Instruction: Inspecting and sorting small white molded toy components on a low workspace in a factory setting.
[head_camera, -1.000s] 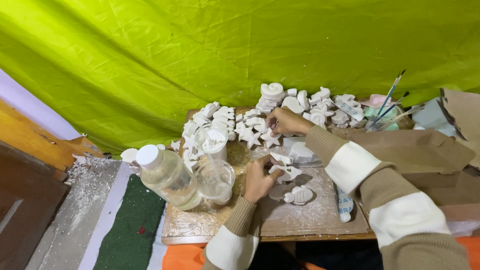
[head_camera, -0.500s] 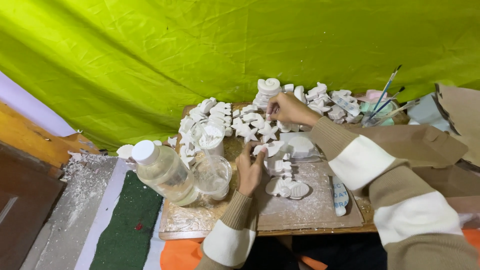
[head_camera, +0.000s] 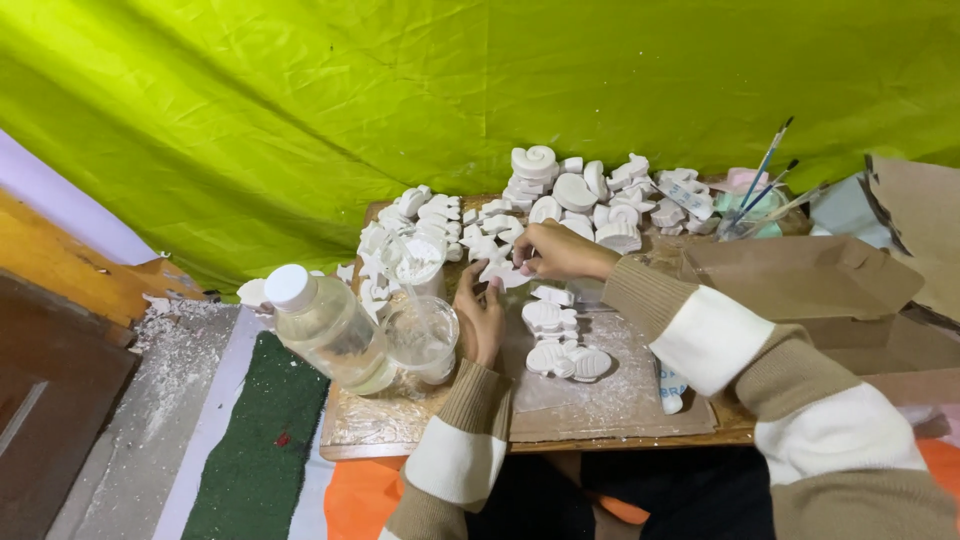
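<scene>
White plaster casts crowd the bench: a bottle and clear cup at left, finished casts heaped at the back, a few loose ones in front. Between them, both hands work one small cast; left hand fingers touch it, right hand fingers pinch it.

White plaster figure, held above board

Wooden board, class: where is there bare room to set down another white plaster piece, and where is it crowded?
Bare room lies on the dusty sheet near the front edge, below the shell-shaped casts. The back is crowded with piled white casts; the left side holds a bottle and clear cup.
</scene>
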